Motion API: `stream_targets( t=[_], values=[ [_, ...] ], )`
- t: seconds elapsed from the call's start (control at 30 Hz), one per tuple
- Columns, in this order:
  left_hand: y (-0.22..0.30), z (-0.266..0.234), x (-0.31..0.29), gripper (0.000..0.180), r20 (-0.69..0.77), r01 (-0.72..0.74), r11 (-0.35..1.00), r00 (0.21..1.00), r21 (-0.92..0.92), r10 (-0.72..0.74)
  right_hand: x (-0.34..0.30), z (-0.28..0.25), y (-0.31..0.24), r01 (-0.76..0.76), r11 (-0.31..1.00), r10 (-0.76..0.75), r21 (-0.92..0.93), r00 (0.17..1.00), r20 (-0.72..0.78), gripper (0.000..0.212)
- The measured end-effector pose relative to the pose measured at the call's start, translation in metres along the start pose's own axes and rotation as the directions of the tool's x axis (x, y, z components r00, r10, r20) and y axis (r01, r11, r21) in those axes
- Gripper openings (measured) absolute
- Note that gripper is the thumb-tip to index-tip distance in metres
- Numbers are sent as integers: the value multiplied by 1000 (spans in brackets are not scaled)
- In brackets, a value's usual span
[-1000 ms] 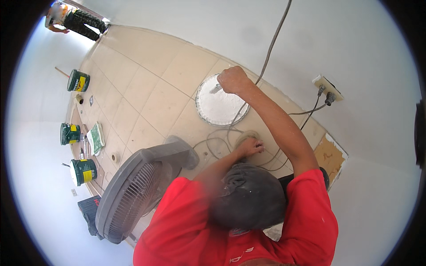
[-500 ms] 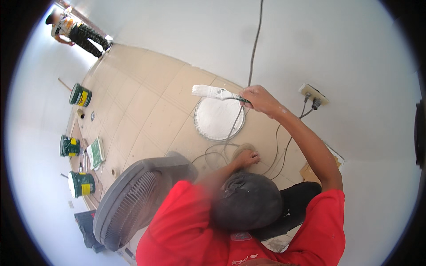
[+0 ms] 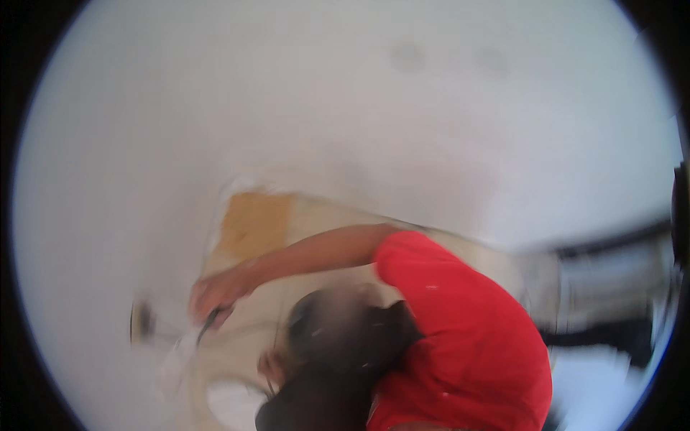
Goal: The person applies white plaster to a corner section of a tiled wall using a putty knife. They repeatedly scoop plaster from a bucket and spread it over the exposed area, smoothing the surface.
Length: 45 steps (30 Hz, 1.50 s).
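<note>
My right hand (image 3: 218,296) is closed round the dark handle of a paintbrush (image 3: 208,323), my arm reaching out to the left. The brush's white head is smeared by motion and hard to tell from the pale wall; I cannot tell if it touches it. Below the brush, a round container of white paint (image 3: 236,404) shows in part at the lower edge. My left hand (image 3: 270,368) is mostly hidden behind my dark-clothed knee, and its blurred fingers do not show whether they hold anything.
A blurred wall socket (image 3: 143,321) with a cord sits left of my right hand. Brown cardboard (image 3: 256,223) lies in the floor corner beyond my forearm. White walls (image 3: 345,122) rise ahead and at the left. Blurred dark and grey shapes (image 3: 611,287) stand at the right.
The view has swung to the right, so the fan, pails and other person are out of sight. The brush, over the paint container before, is now by the wall near the socket.
</note>
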State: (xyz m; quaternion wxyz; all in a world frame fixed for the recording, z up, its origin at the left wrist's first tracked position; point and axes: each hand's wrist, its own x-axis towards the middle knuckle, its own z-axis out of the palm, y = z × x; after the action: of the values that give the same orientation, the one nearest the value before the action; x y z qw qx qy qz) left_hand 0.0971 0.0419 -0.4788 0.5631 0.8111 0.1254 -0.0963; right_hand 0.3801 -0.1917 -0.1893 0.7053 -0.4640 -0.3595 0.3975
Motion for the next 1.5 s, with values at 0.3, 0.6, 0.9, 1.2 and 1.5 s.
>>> stream_targets(
  t=[0.3, 0.6, 0.9, 1.2, 1.5],
  values=[
    [85, 36, 117, 27, 460, -381, 830, 871, 407, 174, -161, -16, -12, 305, 932, -161, 194, 831, -533, 32],
    [225, 48, 168, 34, 681, -353, 892, 729, 282, 73, -230, 17, 74, 46, 992, 71, 114, 539, -839, 37],
    [127, 70, 184, 44, 155, 199, 876, 944, 439, -292, -272, 24, 162, 23, 940, 289, 340, 475, -831, 27],
    [120, 115, 235, 40, -34, 266, 957, 964, 120, -264, -217, -36, 198, 211, 887, 288, 410, 441, -850, 20],
    [115, 121, 251, 41, -204, 244, 928, 960, 282, -190, -144, -87, 203, 373, 743, 421, 556, 384, -822, 17]
  ],
)
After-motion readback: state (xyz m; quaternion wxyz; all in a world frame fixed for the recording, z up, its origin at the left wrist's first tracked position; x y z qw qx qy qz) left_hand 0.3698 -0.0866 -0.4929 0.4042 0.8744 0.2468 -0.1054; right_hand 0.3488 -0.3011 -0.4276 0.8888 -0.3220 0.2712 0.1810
